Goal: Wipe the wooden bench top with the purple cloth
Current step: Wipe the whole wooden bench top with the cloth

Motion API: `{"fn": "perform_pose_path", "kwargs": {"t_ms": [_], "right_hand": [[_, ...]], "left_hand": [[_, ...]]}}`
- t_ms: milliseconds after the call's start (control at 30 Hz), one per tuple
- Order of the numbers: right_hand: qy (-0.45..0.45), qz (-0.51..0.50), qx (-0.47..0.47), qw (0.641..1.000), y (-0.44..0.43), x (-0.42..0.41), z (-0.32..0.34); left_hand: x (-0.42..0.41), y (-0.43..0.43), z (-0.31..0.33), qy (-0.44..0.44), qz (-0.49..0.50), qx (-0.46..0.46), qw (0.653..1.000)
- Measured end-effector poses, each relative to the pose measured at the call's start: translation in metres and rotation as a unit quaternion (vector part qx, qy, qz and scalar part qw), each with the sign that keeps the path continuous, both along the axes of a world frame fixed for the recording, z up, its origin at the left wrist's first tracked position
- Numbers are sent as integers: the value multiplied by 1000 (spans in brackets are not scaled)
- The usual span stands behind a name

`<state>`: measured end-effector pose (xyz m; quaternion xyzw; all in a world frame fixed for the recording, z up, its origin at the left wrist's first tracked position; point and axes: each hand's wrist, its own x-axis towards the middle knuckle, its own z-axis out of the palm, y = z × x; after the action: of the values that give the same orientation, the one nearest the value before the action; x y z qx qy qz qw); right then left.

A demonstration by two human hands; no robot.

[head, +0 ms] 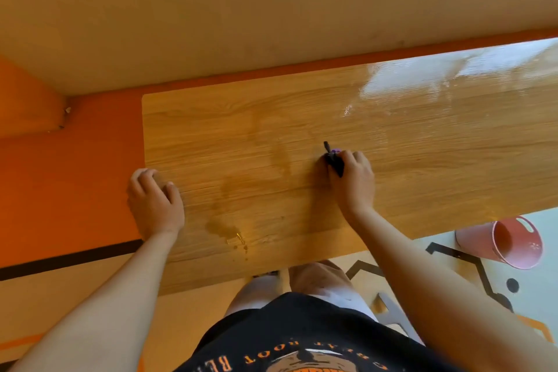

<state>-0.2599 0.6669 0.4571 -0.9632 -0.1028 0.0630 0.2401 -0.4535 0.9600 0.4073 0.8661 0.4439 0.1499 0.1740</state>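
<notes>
Right hand (354, 180) grips the bunched cloth (334, 162) mid-bench (437, 166). Left hand (154, 201) rests curled at 9 o'clock, grip unclear. Sheen (453, 75) at 2 looks wiped; a puddle (228, 231) at 7 remains.

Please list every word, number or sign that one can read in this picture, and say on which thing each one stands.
"ROOT": orange letters on the black T-shirt, upside down to the camera.
Other orange words beside and below it on the shirt: blurred or cut off by the picture's edge, not readable.
No text shows on the wooden bench top, the purple cloth or the pink bucket.
</notes>
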Motion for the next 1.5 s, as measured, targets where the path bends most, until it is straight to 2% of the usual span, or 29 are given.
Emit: {"fn": "perform_pose_path", "kwargs": {"t_ms": [133,267,400,533,667,733,900,1000,1067,1133,1267,1400,1433,1500], "right_hand": [[-8,114,23,993,49,-35,-5],[-8,164,28,986,37,-18,-4],[-17,61,27,998,-9,36,2],[-15,-73,-27,997,-51,90,2],[-28,-150,-51,987,-28,94,-3],[-25,-109,-32,993,3,83,-3],[-27,120,17,992,79,25,-5],[-22,216,32,976,85,10,-6],[11,240,43,970,69,25,-3],[9,214,33,976,44,52,-2],[-22,46,-11,999,-5,115,2],[11,-135,-15,991,24,138,-3],[15,-146,-2,989,41,133,-3],[20,-79,30,996,77,111,-5]], "left_hand": [[-2,2,-3,-2,-7,-3,1000],[0,4,-5,11,-15,7,1000],[0,2,-3,25,-5,0,1000],[2,0,1,31,19,-15,999],[1,0,1,49,47,-62,996],[-1,-1,0,51,47,-72,995],[-2,-1,1,55,50,-76,994],[-1,-2,3,56,44,-83,994],[0,-1,4,60,49,-87,993],[1,-1,5,63,52,-86,993],[3,-3,8,68,51,-88,993],[3,-3,11,74,59,-89,991],[3,-3,11,72,57,-91,992],[3,-4,12,72,57,-93,991]]}}
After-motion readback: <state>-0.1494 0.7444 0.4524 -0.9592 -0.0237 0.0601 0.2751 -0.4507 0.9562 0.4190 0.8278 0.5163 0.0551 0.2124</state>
